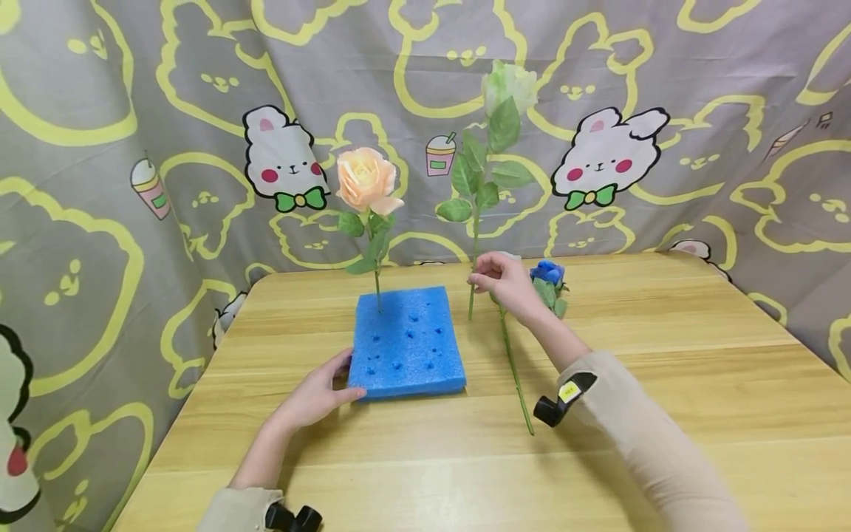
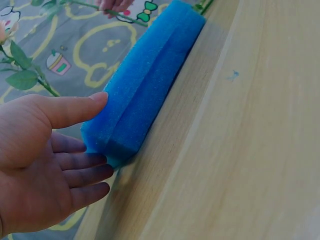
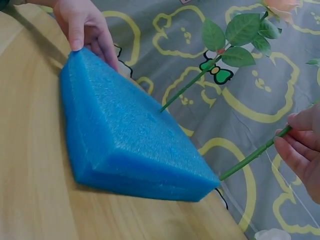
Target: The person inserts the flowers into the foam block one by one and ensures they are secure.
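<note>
My right hand pinches the green stem of a pale green-white rose, held upright with its leaves below the bloom. Its lower stem end hangs just right of a blue foam block, whose top is dotted with small holes. Toward the back left of the block stands a peach rose, its stem stuck into the foam. My left hand rests at the block's front left corner. In the left wrist view the thumb touches the foam, with the other fingers extended along the side.
A blue rose lies at the back right of the wooden table. Another green stem lies beneath my right arm, pointing toward the front. Behind the table hangs a grey curtain with cartoon prints.
</note>
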A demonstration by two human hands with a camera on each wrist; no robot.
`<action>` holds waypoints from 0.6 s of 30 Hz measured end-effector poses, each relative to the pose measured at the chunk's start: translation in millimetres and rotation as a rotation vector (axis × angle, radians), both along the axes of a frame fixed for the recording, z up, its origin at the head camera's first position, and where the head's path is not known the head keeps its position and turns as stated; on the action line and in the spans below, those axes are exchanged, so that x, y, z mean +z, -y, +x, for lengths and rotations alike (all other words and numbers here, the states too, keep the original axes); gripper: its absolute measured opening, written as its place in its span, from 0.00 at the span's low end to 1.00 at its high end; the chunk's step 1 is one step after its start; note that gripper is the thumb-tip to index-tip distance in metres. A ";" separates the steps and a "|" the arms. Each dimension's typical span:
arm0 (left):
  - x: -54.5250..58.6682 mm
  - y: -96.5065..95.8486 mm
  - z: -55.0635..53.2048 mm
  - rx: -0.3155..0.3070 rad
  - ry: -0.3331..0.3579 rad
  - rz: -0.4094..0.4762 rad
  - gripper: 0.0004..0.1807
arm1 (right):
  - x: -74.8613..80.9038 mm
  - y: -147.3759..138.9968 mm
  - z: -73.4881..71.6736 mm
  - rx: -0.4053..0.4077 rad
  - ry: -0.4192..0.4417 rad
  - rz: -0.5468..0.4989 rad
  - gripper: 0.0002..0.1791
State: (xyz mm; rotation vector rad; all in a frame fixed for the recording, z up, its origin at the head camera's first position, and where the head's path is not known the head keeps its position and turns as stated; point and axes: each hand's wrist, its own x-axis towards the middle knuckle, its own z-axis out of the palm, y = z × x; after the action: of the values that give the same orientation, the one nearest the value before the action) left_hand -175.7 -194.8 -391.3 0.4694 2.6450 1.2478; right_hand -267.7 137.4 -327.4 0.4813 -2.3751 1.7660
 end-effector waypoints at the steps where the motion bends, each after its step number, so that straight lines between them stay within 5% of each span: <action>1: -0.6 0.2 -0.3 0.002 0.001 -0.002 0.42 | 0.9 2.3 -1.8 -0.004 0.000 -0.003 0.09; 18: -1.3 -0.3 0.4 0.010 0.003 -0.015 0.43 | 2.6 36.4 -22.7 0.008 -0.033 0.002 0.09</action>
State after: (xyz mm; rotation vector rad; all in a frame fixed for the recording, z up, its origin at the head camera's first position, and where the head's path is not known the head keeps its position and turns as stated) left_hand -175.4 -194.5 -392.5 0.4524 2.6557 1.2294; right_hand -290.4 101.0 -324.9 0.5163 -2.3568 1.7451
